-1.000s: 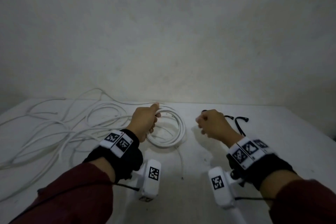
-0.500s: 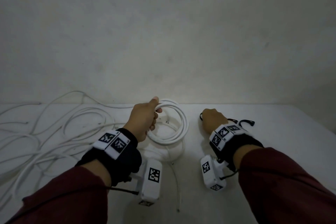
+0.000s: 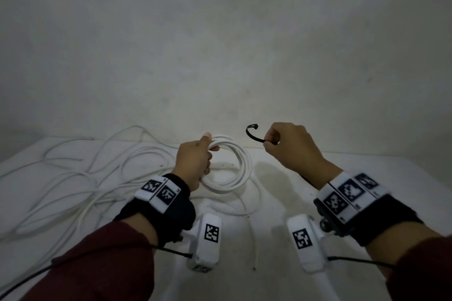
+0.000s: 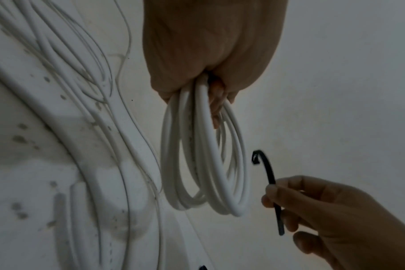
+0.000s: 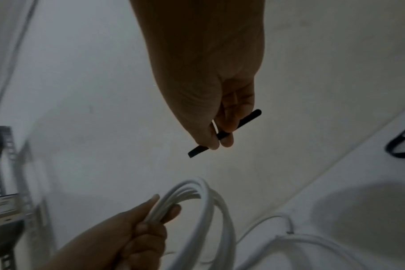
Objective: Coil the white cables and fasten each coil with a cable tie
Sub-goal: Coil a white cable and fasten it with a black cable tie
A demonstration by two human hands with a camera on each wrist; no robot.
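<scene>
My left hand [image 3: 195, 159] grips a white cable coil [image 3: 241, 168] of several loops and holds it upright above the table [image 3: 367, 178]; the coil [image 4: 204, 164] hangs from my fist in the left wrist view. To its right, my right hand [image 3: 288, 146] pinches a curved black cable tie [image 3: 253, 135] between thumb and fingers, a short gap from the coil. The tie [image 5: 224, 134] pokes out both sides of my fingertips in the right wrist view. The coil's loose tail [image 3: 253, 234] trails down onto the table.
A tangle of loose white cables [image 3: 73, 178] covers the table's left half. Another black cable tie [image 5: 402, 144] lies on the table to the right. A plain wall [image 3: 220, 44] stands close behind the table. A metal rack [image 5: 2, 182] shows at far left.
My right hand has lifted from the table with one black tie and come up level with the coil. My left hand has raised the coil off the table.
</scene>
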